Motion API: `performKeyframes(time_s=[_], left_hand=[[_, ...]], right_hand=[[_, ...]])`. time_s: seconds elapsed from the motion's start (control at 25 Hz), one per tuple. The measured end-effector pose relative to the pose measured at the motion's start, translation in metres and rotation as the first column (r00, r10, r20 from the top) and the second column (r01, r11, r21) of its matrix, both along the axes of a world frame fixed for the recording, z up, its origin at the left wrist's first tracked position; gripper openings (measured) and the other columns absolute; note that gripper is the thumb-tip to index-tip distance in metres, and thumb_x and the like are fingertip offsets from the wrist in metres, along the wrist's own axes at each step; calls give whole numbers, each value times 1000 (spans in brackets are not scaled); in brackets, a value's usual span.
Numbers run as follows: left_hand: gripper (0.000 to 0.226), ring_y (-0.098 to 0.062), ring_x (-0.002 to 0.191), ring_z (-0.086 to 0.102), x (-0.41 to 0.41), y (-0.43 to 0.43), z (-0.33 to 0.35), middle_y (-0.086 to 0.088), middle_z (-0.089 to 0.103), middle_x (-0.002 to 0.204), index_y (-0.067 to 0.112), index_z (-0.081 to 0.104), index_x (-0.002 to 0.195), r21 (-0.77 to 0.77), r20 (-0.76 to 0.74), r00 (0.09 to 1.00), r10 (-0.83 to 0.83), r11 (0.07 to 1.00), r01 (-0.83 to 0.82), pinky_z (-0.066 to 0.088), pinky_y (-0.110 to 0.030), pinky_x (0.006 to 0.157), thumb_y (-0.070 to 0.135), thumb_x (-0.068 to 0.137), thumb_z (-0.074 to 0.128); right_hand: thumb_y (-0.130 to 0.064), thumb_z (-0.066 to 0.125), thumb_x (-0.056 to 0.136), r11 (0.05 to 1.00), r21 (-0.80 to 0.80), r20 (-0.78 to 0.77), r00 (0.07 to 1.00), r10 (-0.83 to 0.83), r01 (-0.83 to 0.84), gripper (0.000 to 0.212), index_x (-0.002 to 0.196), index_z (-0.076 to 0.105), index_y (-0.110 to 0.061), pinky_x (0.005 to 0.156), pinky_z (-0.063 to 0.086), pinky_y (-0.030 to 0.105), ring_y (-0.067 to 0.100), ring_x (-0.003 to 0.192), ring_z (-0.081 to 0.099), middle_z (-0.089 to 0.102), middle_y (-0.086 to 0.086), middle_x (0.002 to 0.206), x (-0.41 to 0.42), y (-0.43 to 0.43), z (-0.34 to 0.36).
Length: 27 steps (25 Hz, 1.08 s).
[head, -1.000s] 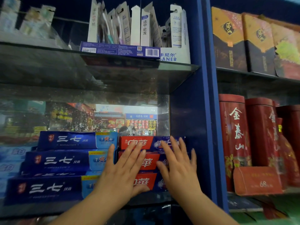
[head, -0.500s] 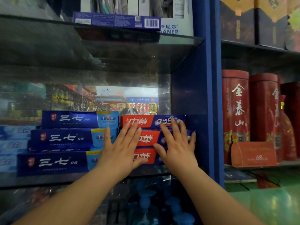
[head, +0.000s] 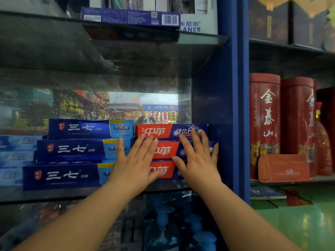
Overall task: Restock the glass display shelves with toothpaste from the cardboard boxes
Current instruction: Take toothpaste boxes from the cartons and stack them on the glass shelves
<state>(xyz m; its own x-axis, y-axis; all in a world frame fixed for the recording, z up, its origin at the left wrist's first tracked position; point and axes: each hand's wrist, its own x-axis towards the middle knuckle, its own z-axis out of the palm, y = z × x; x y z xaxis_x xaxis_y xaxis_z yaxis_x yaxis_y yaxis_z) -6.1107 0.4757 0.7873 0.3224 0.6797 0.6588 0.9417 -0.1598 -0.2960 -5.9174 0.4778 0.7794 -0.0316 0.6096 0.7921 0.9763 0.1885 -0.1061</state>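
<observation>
Fingers (head: 143, 147) of the left hand (head: 135, 165) are straight and spread, laid flat on the front of the red toothpaste stack (head: 164, 150), pressing and gripping nothing! Its little finger strays left onto the blue toothpaste boxes (head: 72, 149).

Right hand (head: 197, 160) is in alongside. Its fingers (head: 196, 140) are straight and fanned too, with the tips up on the top red box (head: 155, 131) and the little finger out at the stack's right end. The bottom red box (head: 159, 170) peeks out between the two thumbs.

That makes three red boxes, one on another, sitting on the glass shelf (head: 54, 194) directly beneath both palms. Just left of the left fingers the blue boxes show three faces, stepped, the lowest jutting furthest forward. Further left again sit pale blue boxes (head: 16, 156), blurred.

Above the fingertips is the upper glass shelf (head: 199, 38), carrying a flat blue carton (head: 130, 16) with a barcode. Right of the right fingers stands the blue upright post (head: 235, 105). Beyond it are tall red tins (head: 264, 115) with white characters, and a red price card (head: 284, 167) marked 68 leans in front of them. Below the wrists, under the shelf, are blue pump bottles (head: 163, 220), dim and hard to make out.
</observation>
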Motion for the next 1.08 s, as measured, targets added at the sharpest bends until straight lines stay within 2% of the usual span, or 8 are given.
performKeyframes(time_s=[0.44,0.56,0.68,0.84,1.08], left_hand=[[95,-11,132,-39,0,-2,0,5,-30,154,22,-38,134,-7,10,1000,13,1000,-13,-28,-59,101,78,58,-21],[100,-9,134,-36,-1,1,-1,7,-30,153,23,-34,136,15,9,1000,6,1000,-6,-24,-60,104,82,56,-26],[92,-8,137,-32,0,-1,-1,6,-24,157,24,-29,139,32,11,1000,12,999,-13,-17,-62,108,78,68,-11],[92,-13,142,-26,1,-4,0,5,-26,156,22,-25,146,21,-2,999,45,999,-45,-13,-61,112,75,82,12],[93,-12,142,-27,1,-4,-1,4,-28,155,22,-25,146,30,34,998,52,998,-53,-12,-59,113,74,82,16]], right_hand=[[-64,29,93,1000,-12,-3,1000,7,-7,69,151,0,-40,113,-11,58,19,145,-24,-13,-4,161,0,-3,1],[-64,29,94,1000,-9,2,1000,3,-3,69,151,1,-39,113,-11,58,20,145,-24,-12,-4,161,0,-3,1],[-63,30,94,1000,-2,-4,1000,8,-8,68,152,3,-38,113,-11,59,21,146,-22,-10,-3,161,0,-3,1],[-63,29,94,1000,-10,2,1000,5,-5,69,152,-1,-38,113,-11,59,22,145,-24,-16,-2,160,0,-2,0],[-58,34,96,996,33,-36,995,90,-89,70,153,0,-37,114,-10,56,21,145,-23,-20,-1,160,2,-4,-1]])
